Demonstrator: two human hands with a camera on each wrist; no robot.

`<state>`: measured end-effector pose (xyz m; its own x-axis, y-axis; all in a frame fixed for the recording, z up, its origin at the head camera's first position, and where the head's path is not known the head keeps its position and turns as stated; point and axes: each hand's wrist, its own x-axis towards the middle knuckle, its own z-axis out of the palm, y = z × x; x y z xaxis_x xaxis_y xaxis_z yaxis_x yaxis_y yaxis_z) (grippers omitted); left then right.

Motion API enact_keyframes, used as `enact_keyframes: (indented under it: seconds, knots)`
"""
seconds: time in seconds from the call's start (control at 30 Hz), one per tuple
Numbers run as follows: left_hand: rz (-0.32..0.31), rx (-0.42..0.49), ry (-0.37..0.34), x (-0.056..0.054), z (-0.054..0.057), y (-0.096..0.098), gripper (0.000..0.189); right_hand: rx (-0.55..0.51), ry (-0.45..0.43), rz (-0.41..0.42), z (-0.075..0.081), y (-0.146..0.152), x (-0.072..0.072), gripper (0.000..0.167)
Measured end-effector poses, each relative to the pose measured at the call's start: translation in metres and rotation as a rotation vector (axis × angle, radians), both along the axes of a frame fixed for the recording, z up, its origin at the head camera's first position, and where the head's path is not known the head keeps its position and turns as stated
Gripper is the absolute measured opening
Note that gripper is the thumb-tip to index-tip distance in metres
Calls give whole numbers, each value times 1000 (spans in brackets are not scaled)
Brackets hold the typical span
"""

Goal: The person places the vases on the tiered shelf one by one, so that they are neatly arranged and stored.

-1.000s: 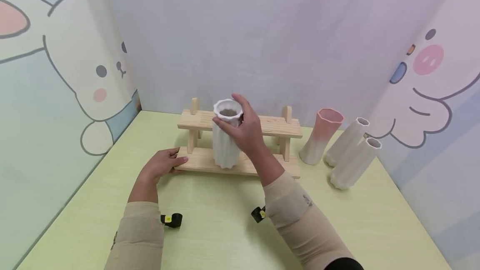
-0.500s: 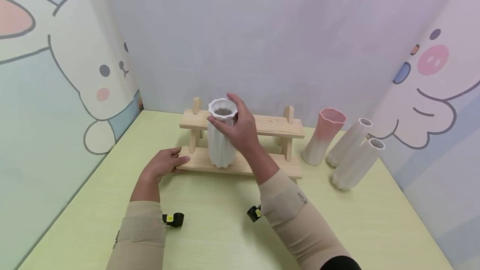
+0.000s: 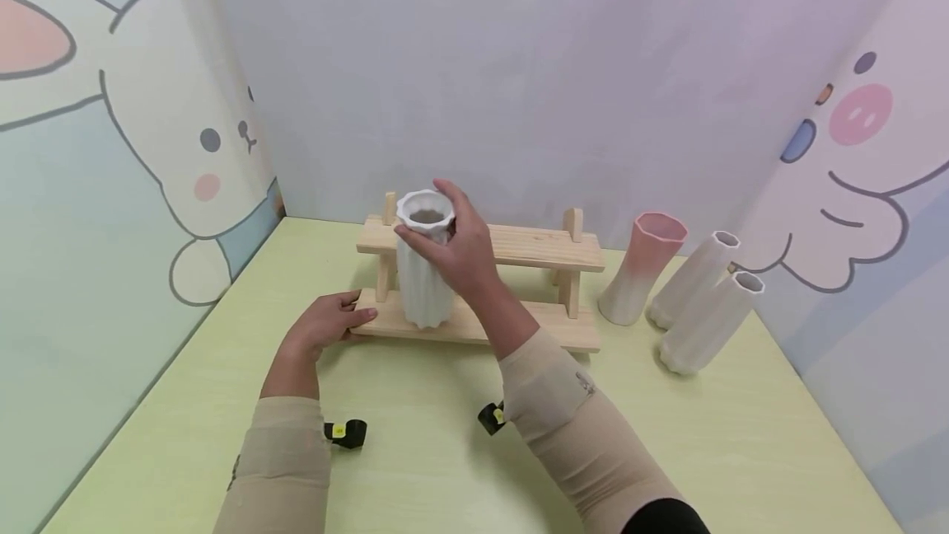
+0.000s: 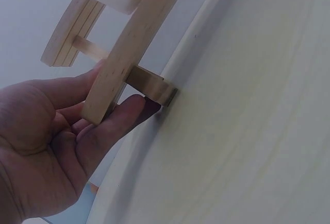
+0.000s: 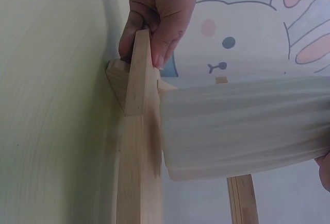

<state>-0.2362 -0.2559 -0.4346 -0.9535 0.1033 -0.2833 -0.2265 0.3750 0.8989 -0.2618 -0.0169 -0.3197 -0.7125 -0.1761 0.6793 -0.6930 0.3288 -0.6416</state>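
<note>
I note the held vase [image 3: 425,283]: white, greyer between its ribs. Rack [image 3: 541,247] in light tan wood, fine darker grain. To my right, a two-tone vase [image 3: 640,274], coral pink fading into off-white; two slim vases [image 3: 708,326], solid creamy white. Table [image 3: 415,452] pale yellow-green, faint streaks. My sleeves [image 3: 285,456] beige. Wrist cameras [image 3: 357,433] black, yellow label. Backdrop [image 3: 519,72] greyish lilac. Left print [image 3: 159,89]: white rabbit, grey outlines, pink cheek, pale blue-green. Right print [image 3: 856,204]: white animal, pink snout.

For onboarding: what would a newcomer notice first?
Probably the white fluted vase, gripped near its rim by the right hand, at the left side of the wooden rack. Then the pink-topped vase, right of the rack. The left hand grips the left end of the lower shelf.
</note>
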Motion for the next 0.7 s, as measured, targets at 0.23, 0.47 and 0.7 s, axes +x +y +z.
enact_keyframes:
  seconds: [0.23,0.47,0.7]
  knots:
    - [-11,-43,-1,-2,1,2,84,0,-9,12,0,-8,-1,80]
    - [-9,-57,5,-4,-1,-1,81,14,-18,12,-5,-14,-4,80]
    - [1,-44,1,-3,-2,-3,79,48,-108,18,-6,-18,-5,84]
